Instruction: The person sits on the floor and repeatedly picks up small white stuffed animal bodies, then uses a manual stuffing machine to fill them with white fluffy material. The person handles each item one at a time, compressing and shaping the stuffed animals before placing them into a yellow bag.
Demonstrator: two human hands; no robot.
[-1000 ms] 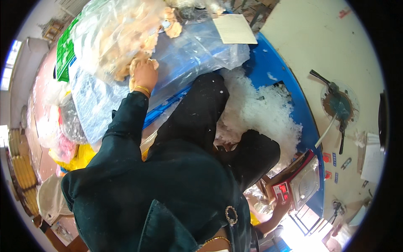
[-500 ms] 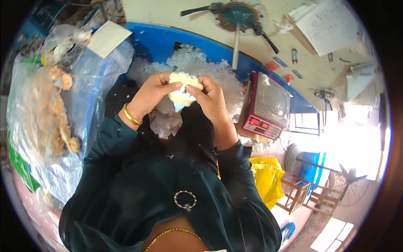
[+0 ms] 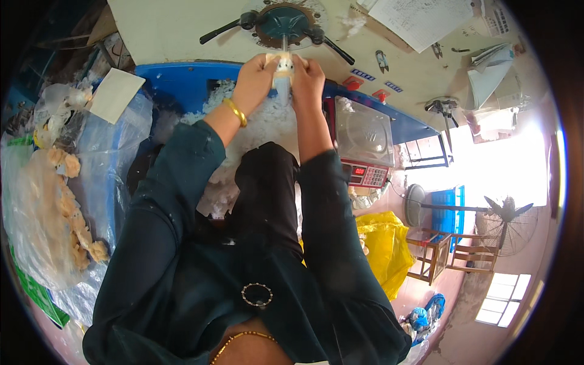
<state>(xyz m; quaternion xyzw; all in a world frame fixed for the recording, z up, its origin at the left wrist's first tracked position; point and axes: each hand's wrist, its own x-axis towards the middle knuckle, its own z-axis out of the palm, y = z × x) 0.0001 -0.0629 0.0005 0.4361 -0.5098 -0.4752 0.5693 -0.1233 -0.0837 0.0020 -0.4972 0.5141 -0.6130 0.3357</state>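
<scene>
1. Left hand point(image 3: 254, 82): fingers curled and narrow, pinching the near-left edge of a small cream plush piece point(image 3: 284, 64).
2. Right hand point(image 3: 310, 82): same manner, thumb and curled fingers gripping the piece's right edge.
3. The plush piece sits between both hands, above the front rim of a blue trough point(image 3: 176, 71). Dark eye-like spots face the wearer; a pale blue flap point(image 3: 282, 88) hangs below.
4. A thin metal tube point(image 3: 284, 44) points down from a dark green round fitting point(image 3: 281, 23) to the top of the piece (whether its tip is inside, cannot tell; the plush hides it).
5. White fluff point(image 3: 261, 131) heaps in the trough, below the hands.
6. Progress, as judged: this piece is at the tube, its work unfinished. How full it is does not show.
7. Left side: tan plush pieces point(image 3: 76, 222) lie in and beside a clear plastic bag point(image 3: 36, 213), apparently several yet to be handled (exact count unclear). No finished pile can be picked out.
</scene>
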